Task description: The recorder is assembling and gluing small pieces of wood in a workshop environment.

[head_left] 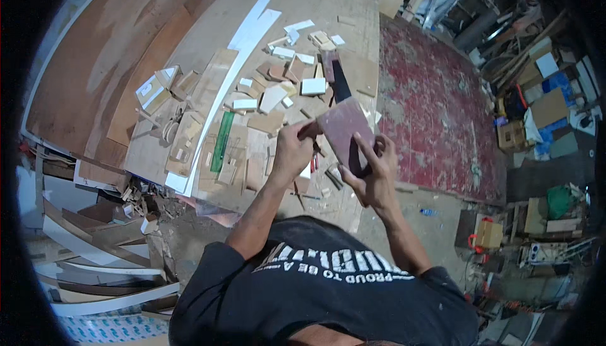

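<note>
My right hand (377, 172) grips a flat, squarish reddish-brown piece (344, 125), with its fingers over the lower right edge. The piece is tilted above the near part of the workbench, and a dark part shows under my fingers. My left hand (294, 152) is closed on a small brown piece (309, 130) at the left edge of the square one. Whether the two pieces are joined I cannot tell. Just beyond lie a dark strip (341, 81) and a white-topped wooden block (313, 87). Several small wood offcuts surround them.
The plywood workbench (208, 18) carries a green ruler (222, 141), a long white strip (243, 46) and a small wooden model (156, 88). A worn red panel (435, 106) lies to the right. Curved boards (95, 245) are piled at lower left; clutter lines the right side.
</note>
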Available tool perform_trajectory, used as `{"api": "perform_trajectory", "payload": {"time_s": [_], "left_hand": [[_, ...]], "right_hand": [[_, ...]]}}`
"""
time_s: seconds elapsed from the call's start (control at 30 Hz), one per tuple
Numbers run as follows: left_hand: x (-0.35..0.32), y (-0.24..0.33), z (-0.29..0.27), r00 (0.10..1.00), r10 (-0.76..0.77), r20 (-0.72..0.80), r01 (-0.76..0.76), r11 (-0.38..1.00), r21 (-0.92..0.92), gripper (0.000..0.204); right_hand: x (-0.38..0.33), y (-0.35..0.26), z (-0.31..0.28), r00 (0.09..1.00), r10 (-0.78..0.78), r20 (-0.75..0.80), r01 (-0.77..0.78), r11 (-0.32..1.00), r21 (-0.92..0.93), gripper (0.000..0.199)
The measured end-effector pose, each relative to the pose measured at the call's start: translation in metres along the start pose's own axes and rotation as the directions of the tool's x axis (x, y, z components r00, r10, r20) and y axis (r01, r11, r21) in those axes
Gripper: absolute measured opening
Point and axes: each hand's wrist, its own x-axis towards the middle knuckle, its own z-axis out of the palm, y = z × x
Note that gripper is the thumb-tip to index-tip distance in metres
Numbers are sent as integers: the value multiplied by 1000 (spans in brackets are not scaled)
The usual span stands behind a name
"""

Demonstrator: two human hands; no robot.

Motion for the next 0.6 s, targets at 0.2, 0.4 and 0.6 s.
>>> {"api": "perform_trajectory", "payload": {"time_s": [0.2, 0.4, 0.6], "left_hand": [[-2, -3, 1, 999, 9, 34, -9, 1000, 1, 38], [-6, 22, 1, 991, -117, 68, 118, 993, -15, 38], [-10, -20, 1, 999, -6, 50, 6, 1000, 3, 38]], "right_hand": [[-3, -5, -7, 970, -63, -235, 88, 991, 97, 74], [-2, -7, -17, 873, -197, -447, 254, 965, 71, 81], [-8, -13, -24, 941, -107, -322, 149, 983, 108, 81]]}}
